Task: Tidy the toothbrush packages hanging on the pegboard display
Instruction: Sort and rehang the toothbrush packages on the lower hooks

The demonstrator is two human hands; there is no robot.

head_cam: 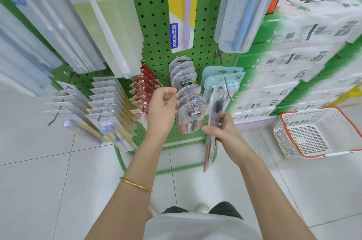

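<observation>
White shirt (195, 226): seen at the lower edge of the view. Gold bangle (136, 184): worn on the left forearm. Left hand (163, 102): fingers curled, set against the front of the grey-carded packages (189, 102); whether anything is gripped cannot be told. Right hand (221, 130): closed round one toothbrush package (210, 153), held edge-on and near upright, its top just beside the teal-carded packages (221, 75). The held package is a long clear blister, dark brush head above, red at the lower end. Pegboard (152, 24): green, hung with rows of packages on hooks, with red-carded packages (144, 86) left of the grey. Basket (313, 132): white, orange-rimmed, set on the tiled floor (49, 181) at right.
</observation>
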